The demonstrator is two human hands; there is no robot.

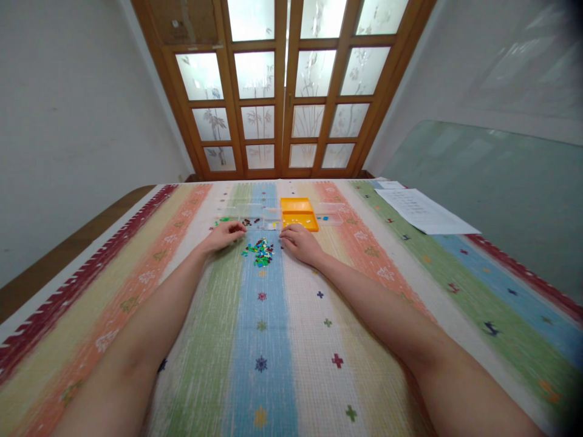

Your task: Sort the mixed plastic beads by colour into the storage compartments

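The small building bricks (260,252) lie heaped on the cloth-covered worktop (312,346), between the hands. Left hand (223,237) and right hand (300,243) are half-curled; whether either pinches a brick, I cannot tell. Best lift pieces singly, by fingertip, wrists clear.

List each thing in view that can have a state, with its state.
Yellow box: open, pale pieces inside.
Small colourful pieces: loose, in a heap.
Rightmost clear container: blue pieces showing; lid unclear.
Paper sheet: lying flat.
Tablecloth: spread out.
Double door: closed or nearly so.
Left hand: fingers bent; grip unclear.
Right hand: fingers bent; grip unclear.
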